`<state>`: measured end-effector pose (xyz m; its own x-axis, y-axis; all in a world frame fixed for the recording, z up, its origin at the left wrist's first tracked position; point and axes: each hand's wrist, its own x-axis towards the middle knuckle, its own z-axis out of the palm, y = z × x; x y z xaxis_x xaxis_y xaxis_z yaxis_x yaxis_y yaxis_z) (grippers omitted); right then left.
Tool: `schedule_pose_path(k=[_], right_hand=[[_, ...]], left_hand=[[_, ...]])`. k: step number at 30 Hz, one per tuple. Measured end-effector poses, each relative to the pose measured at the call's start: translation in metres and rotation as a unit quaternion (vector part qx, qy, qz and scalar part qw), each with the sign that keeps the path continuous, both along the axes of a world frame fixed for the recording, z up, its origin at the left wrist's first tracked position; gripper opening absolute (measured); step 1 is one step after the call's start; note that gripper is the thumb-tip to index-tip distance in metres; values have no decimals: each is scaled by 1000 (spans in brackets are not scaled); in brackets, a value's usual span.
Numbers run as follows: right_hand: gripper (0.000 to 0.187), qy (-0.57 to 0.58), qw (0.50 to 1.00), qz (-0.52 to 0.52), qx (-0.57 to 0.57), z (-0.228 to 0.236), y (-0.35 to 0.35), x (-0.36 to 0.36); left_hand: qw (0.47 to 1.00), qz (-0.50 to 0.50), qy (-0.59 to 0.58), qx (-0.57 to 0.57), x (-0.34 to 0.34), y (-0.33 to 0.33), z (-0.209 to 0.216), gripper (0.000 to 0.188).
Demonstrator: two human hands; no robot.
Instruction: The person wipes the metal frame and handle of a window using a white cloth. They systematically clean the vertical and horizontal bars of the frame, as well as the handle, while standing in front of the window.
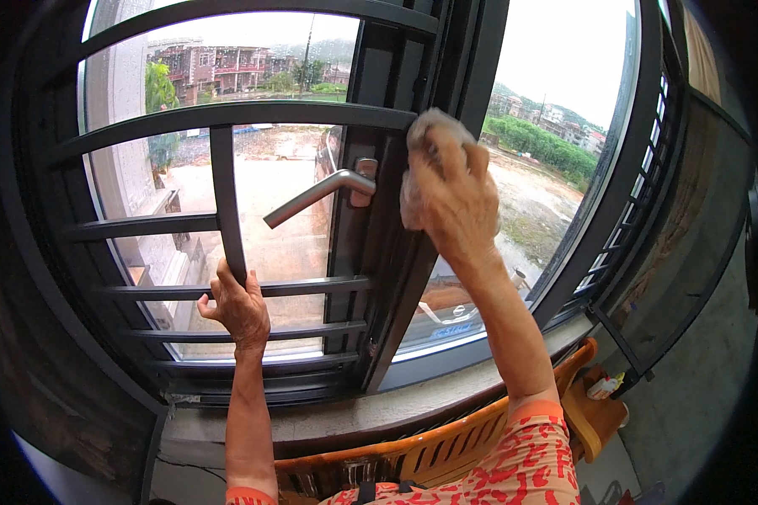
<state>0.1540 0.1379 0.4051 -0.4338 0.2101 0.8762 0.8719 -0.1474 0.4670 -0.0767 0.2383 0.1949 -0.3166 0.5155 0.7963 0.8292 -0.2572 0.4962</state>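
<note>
Fingers of my left hand are wrapped around the dark metal window bars, where an upright bar meets a crosswise one. In my right hand is a crumpled greyish-white cloth, bunched under the fingers. It lies against the dark upright window frame, at the right end of a crossbar. Left of the cloth, a silver lever handle is fixed to the frame and touched by neither hand. My right palm is hidden, since the back of the hand faces me.
Below the window runs a pale sill, with a slatted wooden bench in front. A small white-and-yellow package stands at the bench's right end. To the right, a dark metal frame juts out near the grey wall.
</note>
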Motion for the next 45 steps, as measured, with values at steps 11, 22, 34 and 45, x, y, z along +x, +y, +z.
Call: schedule_pose_path(k=[11, 22, 34, 45], right_hand=[[27, -24, 998, 13, -58, -31, -5, 9], [8, 1, 996, 19, 82, 73, 21, -3], [23, -15, 996, 46, -69, 0, 3, 13], [46, 75, 959, 263, 72, 63, 12, 30]], left_hand=[[1000, -3, -6, 19, 6, 3, 1, 47], [999, 20, 14, 43, 3, -3, 5, 49], [1000, 13, -12, -25, 1, -9, 10, 44], [994, 55, -70, 59, 23, -30, 17, 53]])
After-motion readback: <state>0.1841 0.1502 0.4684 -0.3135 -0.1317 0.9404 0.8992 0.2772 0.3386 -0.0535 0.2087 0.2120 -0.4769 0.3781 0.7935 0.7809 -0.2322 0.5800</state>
